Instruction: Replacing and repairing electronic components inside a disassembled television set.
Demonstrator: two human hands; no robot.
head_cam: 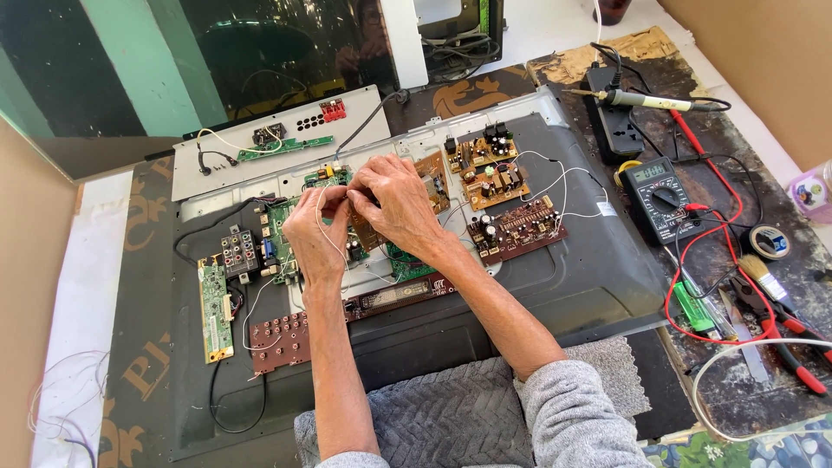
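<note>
While both hands meet over green circuit board (400, 260) on grey panel (598, 277), left hand (314, 236) and right hand (392, 201) pinch thin white wire (319, 208); multimeter (660, 196), soldering iron (650, 101) well apart on tabletop (763, 373).

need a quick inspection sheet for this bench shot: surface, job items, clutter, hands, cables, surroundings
Surface: dark metal back panel lying flat on a worn patterned mat.
Job's things: thin white wire held over green circuit board; brown boards beside it.
Clutter: multimeter, soldering iron, brush, red-handled pliers.
Hands: left hand and right hand close together, fingers pinching the wire.
Cables: red test lead, black cable.
Surroundings: cardboard, grey cloth.
</note>
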